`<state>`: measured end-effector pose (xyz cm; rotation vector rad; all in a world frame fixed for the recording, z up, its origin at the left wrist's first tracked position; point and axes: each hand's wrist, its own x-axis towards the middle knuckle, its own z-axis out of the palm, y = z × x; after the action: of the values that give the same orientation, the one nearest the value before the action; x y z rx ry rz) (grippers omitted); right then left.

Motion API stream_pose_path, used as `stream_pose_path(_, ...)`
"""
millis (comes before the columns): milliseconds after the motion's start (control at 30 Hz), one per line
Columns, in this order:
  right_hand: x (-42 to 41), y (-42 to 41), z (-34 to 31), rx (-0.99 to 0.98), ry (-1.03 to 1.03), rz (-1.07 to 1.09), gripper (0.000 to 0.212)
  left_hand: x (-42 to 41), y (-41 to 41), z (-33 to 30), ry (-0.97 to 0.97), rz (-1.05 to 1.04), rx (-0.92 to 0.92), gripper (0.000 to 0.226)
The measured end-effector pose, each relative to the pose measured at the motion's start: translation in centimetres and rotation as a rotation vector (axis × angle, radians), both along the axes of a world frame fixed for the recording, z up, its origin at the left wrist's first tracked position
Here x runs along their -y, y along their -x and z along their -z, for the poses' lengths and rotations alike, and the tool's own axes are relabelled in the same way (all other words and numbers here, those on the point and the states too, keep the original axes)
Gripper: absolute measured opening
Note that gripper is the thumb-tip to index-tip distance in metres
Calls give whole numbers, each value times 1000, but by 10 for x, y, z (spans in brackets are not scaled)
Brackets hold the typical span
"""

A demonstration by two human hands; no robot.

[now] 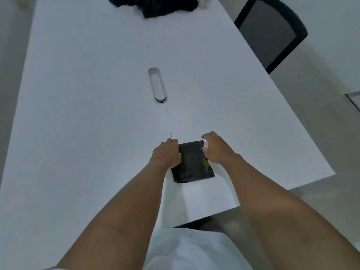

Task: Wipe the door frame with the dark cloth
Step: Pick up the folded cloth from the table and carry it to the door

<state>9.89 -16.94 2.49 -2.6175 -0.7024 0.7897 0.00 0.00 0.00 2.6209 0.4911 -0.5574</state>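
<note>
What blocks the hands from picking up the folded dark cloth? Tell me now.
Nothing visible does. The folded dark cloth lies flat on the white table, with the left hand at its left edge and the right hand at its right edge. The door frame is out of view.
</note>
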Motion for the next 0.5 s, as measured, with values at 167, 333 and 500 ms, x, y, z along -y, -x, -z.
stream_pose_path(167,-2,-25,14,-113,46,-151,56,13,-11,10,-34,-106,-56,33)
stream_pose_path(333,-10,-43,26,-133,131,-248,55,16,-19,15,-27,-232,-50,26)
stream_pose_path(500,-20,-45,34,-87,166,-280,44,13,-20,19,85,-347,-28,20)
